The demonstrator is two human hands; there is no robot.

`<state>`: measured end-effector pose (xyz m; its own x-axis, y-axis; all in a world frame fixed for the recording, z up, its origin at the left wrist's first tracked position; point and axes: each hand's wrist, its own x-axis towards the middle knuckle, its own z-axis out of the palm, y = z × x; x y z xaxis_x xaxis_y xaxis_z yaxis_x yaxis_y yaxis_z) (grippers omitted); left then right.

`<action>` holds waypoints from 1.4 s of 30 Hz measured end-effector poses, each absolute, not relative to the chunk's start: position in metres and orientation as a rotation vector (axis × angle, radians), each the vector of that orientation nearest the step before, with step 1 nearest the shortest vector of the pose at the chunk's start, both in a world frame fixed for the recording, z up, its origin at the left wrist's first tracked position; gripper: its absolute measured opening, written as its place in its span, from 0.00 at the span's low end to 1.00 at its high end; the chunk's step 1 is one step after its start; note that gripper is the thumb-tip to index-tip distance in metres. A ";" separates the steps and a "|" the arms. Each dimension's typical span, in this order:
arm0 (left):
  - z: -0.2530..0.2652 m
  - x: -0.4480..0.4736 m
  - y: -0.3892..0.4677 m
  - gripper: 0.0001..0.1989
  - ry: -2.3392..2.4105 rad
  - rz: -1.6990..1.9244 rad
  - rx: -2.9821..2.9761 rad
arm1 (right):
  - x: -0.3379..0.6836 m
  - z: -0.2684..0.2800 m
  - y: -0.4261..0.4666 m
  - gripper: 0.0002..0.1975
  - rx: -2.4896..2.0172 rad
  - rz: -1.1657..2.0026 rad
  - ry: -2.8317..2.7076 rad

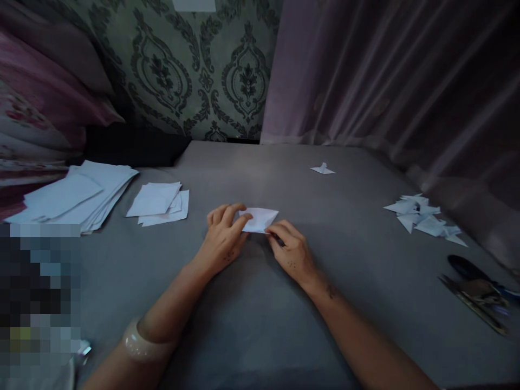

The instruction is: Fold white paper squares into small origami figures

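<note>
Paper [262,216] is part-folded, flat-sided, near the middle of the grey surface [252,319]. Finished-looking folded pieces [433,222] lie heaped by the right edge, with 1 folded figure [323,169] near the far edge; 2 stacks of flat sheets [154,199] remain toward the left edge. Left hand [222,235] grips the paper's left end; right hand [294,254] pinches its near right corner.
</note>
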<state>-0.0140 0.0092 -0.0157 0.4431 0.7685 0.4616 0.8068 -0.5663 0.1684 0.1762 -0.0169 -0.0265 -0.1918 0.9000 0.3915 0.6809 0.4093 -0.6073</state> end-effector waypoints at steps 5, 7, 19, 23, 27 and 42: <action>-0.019 -0.013 0.006 0.08 -1.111 -0.553 -2.817 | 0.186 -0.026 -0.019 0.12 -1.397 0.170 -2.175; -0.023 -0.010 0.004 0.07 -1.072 -0.552 -2.845 | 0.188 -0.026 -0.022 0.12 -1.442 0.144 -2.244; -0.027 -0.001 0.003 0.09 -1.148 -0.677 -2.835 | 0.185 -0.023 -0.028 0.09 -1.594 0.281 -2.229; -0.029 -0.002 0.005 0.09 -1.294 -0.747 -2.738 | 0.182 -0.029 -0.023 0.08 -1.668 0.392 -2.079; -0.030 -0.001 0.008 0.10 -1.360 -0.709 -2.711 | 0.179 -0.033 -0.019 0.06 -1.744 0.436 -1.972; -0.046 -0.022 0.023 0.27 -1.919 -1.114 -2.631 | 0.176 -0.026 -0.027 0.18 -1.541 0.387 -2.267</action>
<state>-0.0218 0.0232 -0.0462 0.1874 0.9292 0.3185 0.7377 -0.3472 0.5790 0.1764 -0.0268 -0.0264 -0.3332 0.9312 0.1481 0.8292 0.3642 -0.4241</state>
